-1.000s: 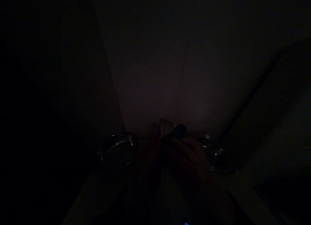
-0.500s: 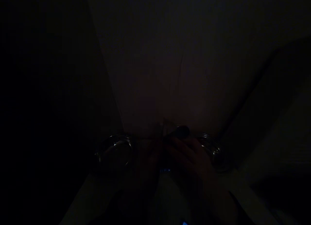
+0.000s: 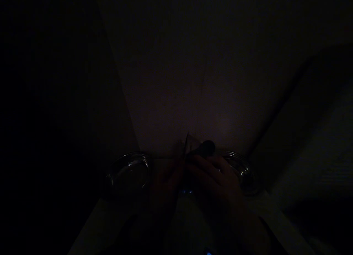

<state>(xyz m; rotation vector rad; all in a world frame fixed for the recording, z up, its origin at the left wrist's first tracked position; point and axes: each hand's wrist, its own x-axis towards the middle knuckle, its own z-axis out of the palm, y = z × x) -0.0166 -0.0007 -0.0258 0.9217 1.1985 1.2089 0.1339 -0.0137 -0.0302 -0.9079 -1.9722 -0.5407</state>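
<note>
The view is very dark. My right hand (image 3: 217, 179) lies low in the middle, its fingers bent together over a dark object with a rounded black end (image 3: 207, 147); its kind cannot be made out. Close by on the left is my left hand (image 3: 165, 183), dim and with its fingers lost in shadow. Between the hands, a thin pale-edged piece (image 3: 191, 143) stands up against the black end. Small bluish lights (image 3: 186, 191) glow just below, between the palms.
Left of my hands stands a shiny metal bowl (image 3: 149, 170), and a second shiny metal bowl (image 3: 244, 172) sits at the right, partly behind my right hand. Both rest on a pale surface (image 3: 102, 218). A plain wall-like panel (image 3: 165, 100) rises behind.
The picture has dimmed slightly. Both hands stay almost in place, and the thin piece between them shows a little more clearly. The bowls have not moved.
</note>
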